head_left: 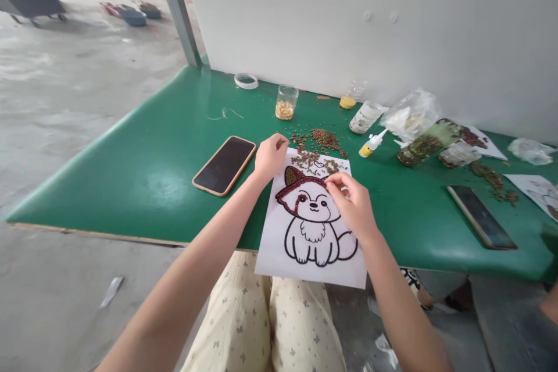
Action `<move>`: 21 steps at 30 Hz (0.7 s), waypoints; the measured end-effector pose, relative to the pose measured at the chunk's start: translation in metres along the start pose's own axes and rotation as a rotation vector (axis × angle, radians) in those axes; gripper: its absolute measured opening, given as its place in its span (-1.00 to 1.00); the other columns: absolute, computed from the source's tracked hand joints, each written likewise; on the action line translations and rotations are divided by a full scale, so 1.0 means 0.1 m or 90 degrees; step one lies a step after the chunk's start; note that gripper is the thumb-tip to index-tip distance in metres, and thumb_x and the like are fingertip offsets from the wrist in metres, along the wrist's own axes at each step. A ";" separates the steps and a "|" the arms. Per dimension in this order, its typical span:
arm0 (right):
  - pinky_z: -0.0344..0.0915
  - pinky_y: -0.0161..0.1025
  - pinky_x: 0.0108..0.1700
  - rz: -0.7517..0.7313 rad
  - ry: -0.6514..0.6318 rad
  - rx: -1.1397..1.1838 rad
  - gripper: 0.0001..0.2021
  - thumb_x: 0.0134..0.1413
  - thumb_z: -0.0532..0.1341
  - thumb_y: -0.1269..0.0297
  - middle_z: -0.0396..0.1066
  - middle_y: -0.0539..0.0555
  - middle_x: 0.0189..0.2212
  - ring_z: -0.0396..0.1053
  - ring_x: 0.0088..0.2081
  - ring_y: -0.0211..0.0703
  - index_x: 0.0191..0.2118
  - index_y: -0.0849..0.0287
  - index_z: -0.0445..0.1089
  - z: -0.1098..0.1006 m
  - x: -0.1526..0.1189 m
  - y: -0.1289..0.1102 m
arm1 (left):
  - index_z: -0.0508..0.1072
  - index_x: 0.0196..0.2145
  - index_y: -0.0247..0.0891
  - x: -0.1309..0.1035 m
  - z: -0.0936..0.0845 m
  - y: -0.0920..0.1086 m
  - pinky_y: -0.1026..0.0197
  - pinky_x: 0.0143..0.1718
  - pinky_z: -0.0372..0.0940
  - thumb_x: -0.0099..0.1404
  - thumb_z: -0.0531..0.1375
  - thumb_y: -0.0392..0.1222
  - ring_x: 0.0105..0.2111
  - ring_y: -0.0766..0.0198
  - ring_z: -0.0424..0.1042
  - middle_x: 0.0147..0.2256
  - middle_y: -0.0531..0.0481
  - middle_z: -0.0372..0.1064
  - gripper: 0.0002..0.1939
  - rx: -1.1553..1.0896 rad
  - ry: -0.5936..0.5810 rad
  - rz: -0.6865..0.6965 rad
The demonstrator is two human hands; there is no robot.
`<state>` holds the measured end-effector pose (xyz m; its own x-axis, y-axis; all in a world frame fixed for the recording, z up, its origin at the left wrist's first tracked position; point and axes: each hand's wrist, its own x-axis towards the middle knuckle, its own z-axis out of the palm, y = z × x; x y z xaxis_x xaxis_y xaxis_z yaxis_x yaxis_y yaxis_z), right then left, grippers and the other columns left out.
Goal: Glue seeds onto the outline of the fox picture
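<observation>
A white sheet (274,244) with a black outline drawing of a sitting animal lies over the table's front edge. Red and green beans cover the drawing's left ear, the top of its head and a patch by one eye. My right hand (352,203) pinches at the top right of the head; whatever is between its fingertips is too small to name. Curled at the sheet's upper left corner is my left hand (271,157), its fingertips beside loose beans and their contents hidden. Scattered beans (325,138) lie on and just beyond the sheet's top.
Left of the sheet is a phone (224,165); another phone (482,218) lies right. Behind stand a cup of corn kernels (285,106) and a tape roll (246,81). A glue bottle (372,144), a bean-filled bottle (427,142) and plastic bags (412,113) are at right.
</observation>
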<state>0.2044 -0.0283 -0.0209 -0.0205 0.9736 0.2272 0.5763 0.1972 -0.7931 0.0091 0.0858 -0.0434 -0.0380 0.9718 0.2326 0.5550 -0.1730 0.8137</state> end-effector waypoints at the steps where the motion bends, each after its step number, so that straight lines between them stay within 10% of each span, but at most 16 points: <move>1: 0.23 -0.27 -0.34 0.011 0.012 0.017 -0.86 0.12 0.14 0.22 0.42 0.05 -0.37 0.34 -0.34 -0.18 -0.32 0.14 0.38 -0.04 0.03 0.00 | 0.49 -0.36 -0.26 0.00 0.00 0.01 0.24 -0.28 0.22 0.22 0.06 -0.28 -0.36 0.26 0.36 -0.38 -0.02 0.46 -0.80 0.009 0.005 0.010; 5: 0.19 -0.29 -0.39 0.052 0.001 0.134 -0.86 0.04 0.20 0.20 0.38 0.02 -0.42 0.29 -0.38 -0.22 -0.33 0.15 0.40 -0.14 0.28 -0.06 | 0.53 -0.40 -0.30 -0.04 0.00 0.12 0.19 -0.16 0.26 0.23 0.08 -0.24 -0.26 0.21 0.40 -0.31 -0.10 0.48 -0.77 -0.047 -0.040 0.045; 12: 0.03 -0.35 -0.52 0.140 -0.163 0.470 -0.81 -0.16 0.28 0.19 0.22 -0.11 -0.60 0.11 -0.57 -0.38 -0.39 0.15 0.39 0.10 0.80 0.01 | 0.56 -0.26 -0.32 -0.11 -0.06 0.28 0.17 -0.27 0.38 0.34 0.02 0.12 -0.36 0.23 0.50 -0.30 -0.21 0.54 -0.52 -0.452 -0.495 -0.125; 21: -0.02 -0.34 -0.53 0.156 -0.147 0.478 -0.80 -0.16 0.29 0.16 0.19 -0.11 -0.63 0.06 -0.59 -0.38 -0.39 0.16 0.45 0.13 0.77 0.15 | 0.57 -0.23 -0.31 -0.11 -0.11 0.29 0.15 -0.23 0.42 0.27 0.16 -0.11 -0.37 0.26 0.52 -0.28 -0.18 0.55 -0.74 -0.488 -0.449 -0.149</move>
<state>0.2008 0.0514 -0.0222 -0.1790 0.9821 -0.0587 -0.1117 -0.0795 -0.9906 0.0161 0.0680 -0.0165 0.5502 0.8241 -0.1347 -0.0837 0.2149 0.9730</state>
